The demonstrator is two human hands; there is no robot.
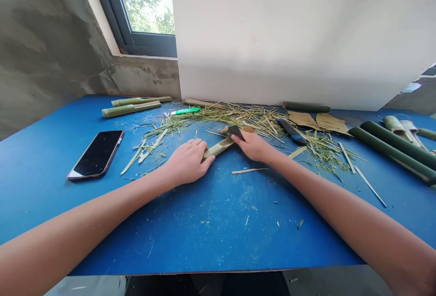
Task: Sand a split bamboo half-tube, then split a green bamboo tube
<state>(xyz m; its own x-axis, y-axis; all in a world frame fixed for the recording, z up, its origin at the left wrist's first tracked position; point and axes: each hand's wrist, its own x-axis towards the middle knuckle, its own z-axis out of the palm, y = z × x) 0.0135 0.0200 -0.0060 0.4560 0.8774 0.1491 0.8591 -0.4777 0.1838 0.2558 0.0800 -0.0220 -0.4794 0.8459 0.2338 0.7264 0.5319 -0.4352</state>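
A split bamboo piece (221, 145) lies on the blue table (211, 223) near the middle. My left hand (187, 162) is closed over its near end and presses it down. My right hand (254, 145) grips a small dark piece, likely sandpaper or a blade (235, 131), held against the far end of the bamboo. Thin bamboo shavings (238, 116) are scattered just beyond both hands.
A black phone (96, 154) lies at the left. Split bamboo pieces (131, 107) and a green lighter (185, 111) sit at the back left. A dark knife (291, 131), brown paper sheets (318, 121) and long green bamboo stalks (395, 150) lie at the right. A white board (289, 37) stands behind.
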